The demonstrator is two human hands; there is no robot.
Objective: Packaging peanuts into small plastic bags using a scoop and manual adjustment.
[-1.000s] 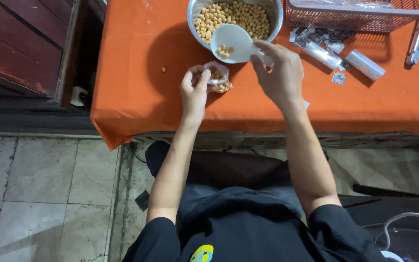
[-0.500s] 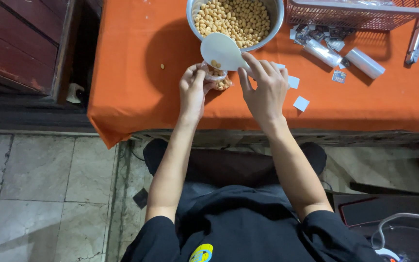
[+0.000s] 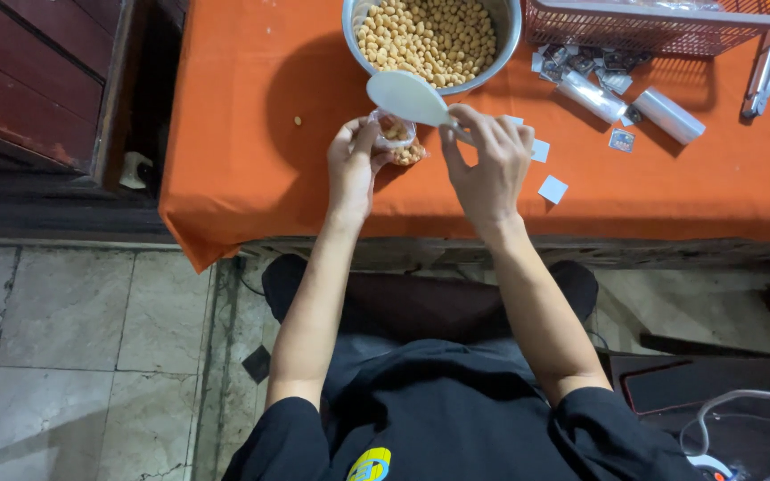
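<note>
Left hand (image 3: 354, 165) is pinching a small bag (image 3: 397, 138) open; right hand (image 3: 487, 165) is gripping a white spoon (image 3: 407, 94), tipping just above it.

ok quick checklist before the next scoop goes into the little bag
1. Left hand holds the small clear bag at its mouth: ok.
2. Right hand grips the white spoon by the handle: ok.
3. Spoon bowl sits over the bag: ok.
4. Spoon emptied: cannot tell.
5. Metal bowl has nuts left: ok.
6. No spills on the orange cloth: not ok, one loose nut.
</note>
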